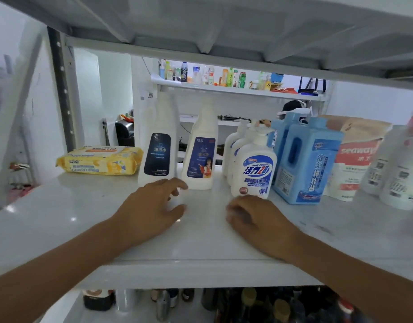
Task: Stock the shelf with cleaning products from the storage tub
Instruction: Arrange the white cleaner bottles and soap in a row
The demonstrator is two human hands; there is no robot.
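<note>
**Entry: cleaning products, middle shelf (84, 217).** The products stand in a row along the back. The storage tub is not in view.

**Hands.**
- Left hand (152, 206): low over the board, just before two tall white bottles. The fingers curve toward a pale shape that merges with the white surface, so I cannot tell whether they grip anything.
- Right hand (259, 217): just before the front hand-wash bottle (254, 173). The fingers are loosely curled and hold nothing.

**Hazards, as judged.**
- The dark-label bottle (157, 148) and blue-label bottle (201, 155) are tall and narrow, and the left fingertips are near their bases. A careless nudge would likely tip one into the other.
- The hand-wash bottles stand in a tight file, so a knock from the right knuckles could shunt the row backward.
- The board looks slick, and bases may slide on it.

**Surface.** White and glossy, catching lamp glare. It also holds:
- a yellow wipes pack (100, 160), lying flat at the left
- blue jugs (305, 164)
- a paper pouch (354, 164)
- blurred white containers (396, 173) at the far right

**Room.**
- Another shelf board (224, 24) sits close overhead.
- Dark bottles (247, 304) fill the tier below.
- A far rack (224, 88) carries drinks bottles.
</note>
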